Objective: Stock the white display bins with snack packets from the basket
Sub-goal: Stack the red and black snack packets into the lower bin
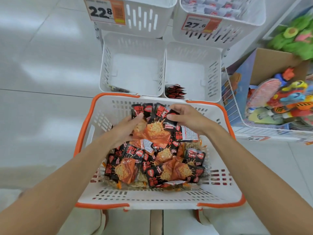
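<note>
Both hands are in over the far half of the basket point(83, 133), working on the same bundle of packets point(155, 126). The left hand point(125, 128) has its fingers curled round the bundle's left side, thumb laid across the top of the black-and-orange wrappers. The right hand point(189, 120) comes in from the other side, fingers bent, thumb and forefinger pinching the upper right edge of the bundle. Both forearms are bare and reach forward from the near rim, angled in towards each other, wrists above the heap.

Under the hands, the loose snack packets point(162, 168) lie jumbled on the basket floor. Just beyond the basket stand two white bins side by side. The lower right bin point(215, 73) has a small stack of packets point(175, 91) standing in its near left corner. The lower left bin point(105, 68) has something dark point(119, 89) at its near edge, perhaps a packet, though it is too blurred to say. Two more bins hang above, with price tags point(105, 11). To the right is a wire rack of bright toys point(279, 102).
</note>
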Demonstrator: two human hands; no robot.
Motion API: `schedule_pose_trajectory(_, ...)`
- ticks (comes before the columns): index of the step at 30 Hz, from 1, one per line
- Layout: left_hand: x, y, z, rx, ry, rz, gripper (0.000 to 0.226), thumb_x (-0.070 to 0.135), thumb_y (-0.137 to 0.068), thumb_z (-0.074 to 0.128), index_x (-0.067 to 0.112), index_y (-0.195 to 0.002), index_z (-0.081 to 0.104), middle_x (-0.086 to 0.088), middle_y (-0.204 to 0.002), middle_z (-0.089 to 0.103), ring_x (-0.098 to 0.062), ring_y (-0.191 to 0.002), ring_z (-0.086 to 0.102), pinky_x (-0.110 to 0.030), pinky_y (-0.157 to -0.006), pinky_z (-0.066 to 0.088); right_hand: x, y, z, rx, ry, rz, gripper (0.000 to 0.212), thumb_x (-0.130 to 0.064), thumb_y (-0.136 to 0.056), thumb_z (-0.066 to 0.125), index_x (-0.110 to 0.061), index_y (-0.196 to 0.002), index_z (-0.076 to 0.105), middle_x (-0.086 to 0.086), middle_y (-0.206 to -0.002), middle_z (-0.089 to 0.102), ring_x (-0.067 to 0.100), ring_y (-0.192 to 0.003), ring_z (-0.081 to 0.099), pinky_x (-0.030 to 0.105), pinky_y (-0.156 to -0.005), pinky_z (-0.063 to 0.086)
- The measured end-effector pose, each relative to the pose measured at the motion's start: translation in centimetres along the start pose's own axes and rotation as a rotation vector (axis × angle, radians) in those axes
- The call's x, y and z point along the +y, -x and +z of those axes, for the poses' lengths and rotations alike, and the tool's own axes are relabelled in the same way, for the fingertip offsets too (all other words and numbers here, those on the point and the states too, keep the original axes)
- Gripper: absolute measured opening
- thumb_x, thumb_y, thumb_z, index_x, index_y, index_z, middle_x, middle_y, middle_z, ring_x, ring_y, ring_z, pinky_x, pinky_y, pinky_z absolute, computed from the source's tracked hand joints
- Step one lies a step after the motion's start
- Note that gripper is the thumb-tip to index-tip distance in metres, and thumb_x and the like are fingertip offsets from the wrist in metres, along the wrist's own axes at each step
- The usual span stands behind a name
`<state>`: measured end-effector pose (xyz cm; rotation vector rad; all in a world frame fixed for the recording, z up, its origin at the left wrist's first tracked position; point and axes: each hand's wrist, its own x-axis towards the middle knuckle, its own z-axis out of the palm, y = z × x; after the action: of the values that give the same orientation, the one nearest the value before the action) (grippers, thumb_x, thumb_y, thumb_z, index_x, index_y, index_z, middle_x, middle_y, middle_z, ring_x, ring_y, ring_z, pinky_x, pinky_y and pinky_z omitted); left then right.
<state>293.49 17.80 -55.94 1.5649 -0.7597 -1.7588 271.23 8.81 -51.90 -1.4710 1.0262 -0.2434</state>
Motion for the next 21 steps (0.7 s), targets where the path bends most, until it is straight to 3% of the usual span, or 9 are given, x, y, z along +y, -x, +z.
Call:
schedule_pose_trajectory(1,0.0,0.1,0.5,-0.063,-0.047,-0.029,0.078,0.054,-0.08,0.066,0.026,-0.145,0.033,0.006,-0.135,0.054,-0.017,-0.119,0.055,-0.049,-0.108,0.04,0.2,-0.3,0.6,0.03,0.044,0.001,0.016,-0.015,-0.094,0.063,-0.016,-0.11,0.064,-0.012,-0.113,0.066,-0.003,-0.101,0.062,0.023,-0.088,0.048)
schedule_pose_trajectory(3,-0.1,0.0,0.9,-0.096,-0.153,0.007,0.041,0.036,-0.083,0.071,0.02,-0.118,0.057,0.007,-0.099,0.069,-0.013,-0.091,0.064,-0.041,-0.093,0.051,1.0,-0.8,1.5,0.103,0.089,-0.004,0.033,-0.025,-0.093,0.064,-0.016,-0.126,0.062,-0.011,-0.131,0.06,0.003,-0.119,0.055,0.027,-0.102,0.042)
schedule_pose_trajectory(5,-0.3,-0.3,0.3,0.005,-0.234,0.053,0.025,0.023,-0.086,0.072,0.019,-0.108,0.061,0.008,-0.083,0.07,-0.013,-0.08,0.064,-0.033,-0.082,0.052,2.8,-1.0,2.2,0.161,0.076,0.023,0.037,-0.033,-0.094,0.062,-0.019,-0.128,0.063,-0.01,-0.127,0.063,0.007,-0.116,0.058,0.029,-0.104,0.043)
schedule_pose_trajectory(9,-1.1,-0.4,-1.6,0.071,-0.199,0.081,0.029,0.015,-0.09,0.067,0.022,-0.118,0.06,0.004,-0.109,0.07,-0.021,-0.103,0.066,-0.036,-0.081,0.055,9.2,-1.3,2.8,0.024,0.627,0.264,0.062,-0.036,-0.091,0.066,-0.014,-0.145,0.043,0.008,-0.145,0.049,0.025,-0.129,0.05,0.04,-0.108,0.04)
schedule_pose_trajectory(11,-1.5,-0.1,-1.8,0.051,-0.159,0.055,0.039,0.017,-0.091,0.066,0.022,-0.128,0.055,0.008,-0.116,0.064,-0.018,-0.106,0.062,-0.031,-0.073,0.054,11.6,-1.1,3.1,-0.025,0.821,0.341,0.057,-0.034,-0.087,0.071,-0.01,-0.135,0.05,0.007,-0.121,0.059,0.023,-0.107,0.056,0.034,-0.088,0.048)
schedule_pose_trajectory(13,-1.7,-0.1,-2.0,0.029,-0.118,0.036,0.044,0.018,-0.092,0.065,0.026,-0.133,0.051,0.008,-0.126,0.058,-0.02,-0.113,0.057,-0.037,-0.074,0.058,11.7,-0.7,3.2,-0.032,0.748,0.323,0.032,-0.026,-0.087,0.072,-0.009,-0.111,0.06,-0.002,-0.084,0.055,0.015,-0.076,0.052,0.026,-0.066,0.043)
schedule_pose_trajectory(15,-1.7,-0.2,-2.2,0.045,-0.067,0.035,0.041,0.019,-0.094,0.062,0.027,-0.132,0.05,0.008,-0.134,0.053,-0.022,-0.12,0.054,-0.044,-0.078,0.06,10.4,-0.6,2.6,-0.043,0.584,0.254,0.008,-0.019,-0.088,0.071,-0.015,-0.088,0.065,0.001,-0.071,0.056,0.012,-0.064,0.051,0.031,-0.07,0.048)
schedule_pose_trajectory(18,-0.9,0.0,-1.8,0.112,-0.13,0.106,0.041,0.021,-0.098,0.055,0.024,-0.138,0.044,0.01,-0.136,0.046,-0.015,-0.124,0.045,-0.03,-0.072,0.06,6.8,-0.8,1.1,-0.034,0.416,0.11,0.003,-0.016,-0.091,0.067,-0.017,-0.089,0.065,-0.002,-0.091,0.066,0.011,-0.084,0.06,0.036,-0.088,0.048)
schedule_pose_trajectory(21,0.6,0.4,-1.0,0.177,-0.267,0.236,0.04,0.023,-0.101,0.049,0.024,-0.14,0.042,0.008,-0.132,0.051,-0.014,-0.122,0.048,-0.034,-0.094,0.049,1.8,-0.5,-0.3,-0.034,0.31,0.0,0.011,-0.016,-0.092,0.066,-0.011,-0.102,0.063,-0.003,-0.094,0.066,0.01,-0.087,0.059,0.035,-0.088,0.046)
